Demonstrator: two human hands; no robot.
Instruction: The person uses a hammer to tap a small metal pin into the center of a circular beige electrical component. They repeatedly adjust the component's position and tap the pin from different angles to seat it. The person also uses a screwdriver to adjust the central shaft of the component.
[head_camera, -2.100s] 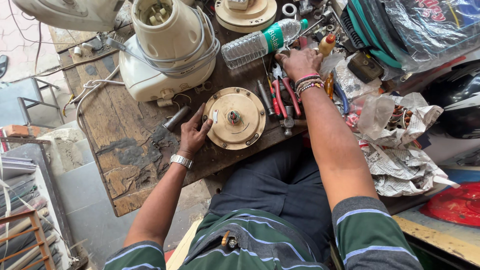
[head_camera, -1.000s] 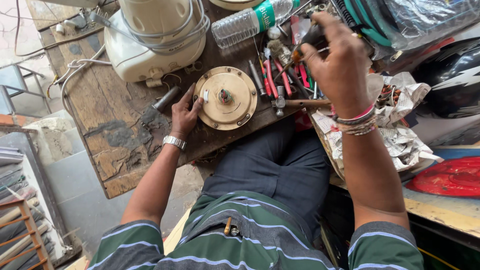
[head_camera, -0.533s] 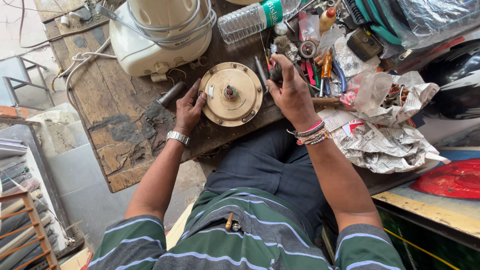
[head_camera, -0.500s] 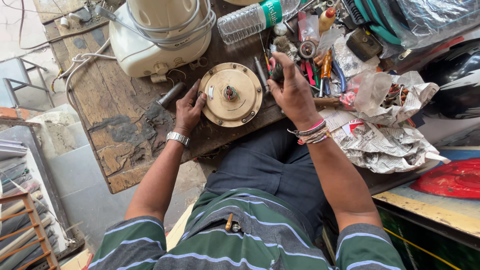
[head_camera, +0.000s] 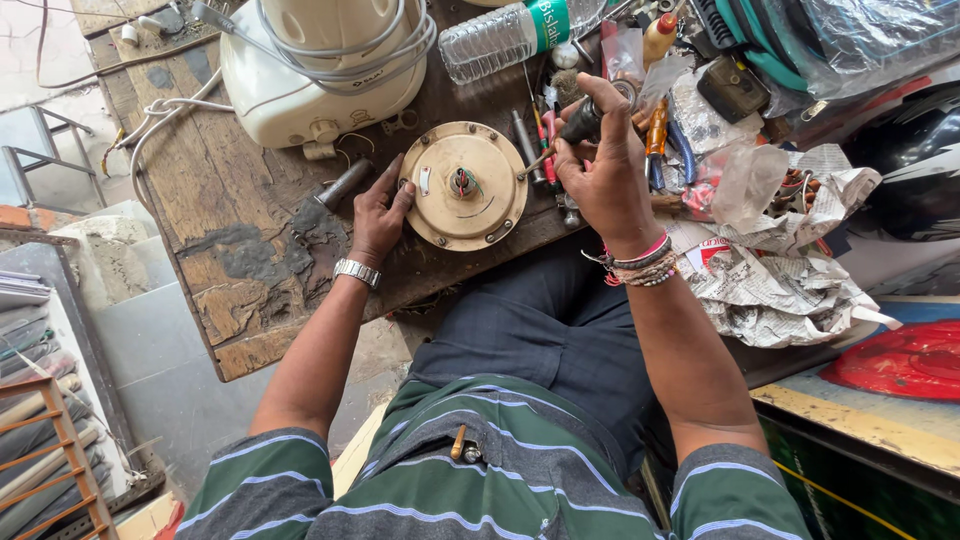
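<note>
There are two hands, the left hand (head_camera: 378, 212) and the right hand (head_camera: 605, 175), and each is at one thing: one round tan motor disc (head_camera: 464, 186) and one dark-handled screwdriver (head_camera: 572, 131). On the one wooden bench (head_camera: 215, 215) I count one cream machine base (head_camera: 325, 65) with one grey cord (head_camera: 345, 45) wound on it, one clear plastic bottle (head_camera: 510, 35), one small orange-capped bottle (head_camera: 660, 35) and one grey metal rod (head_camera: 343, 184). There is one silver watch (head_camera: 357, 272), one bunch of bracelets (head_camera: 638, 268), one crumpled newspaper (head_camera: 775, 290), one clear plastic bag (head_camera: 745, 185) and one red plastic thing (head_camera: 895, 360); the small tools in the pile are too jumbled to count.
</note>
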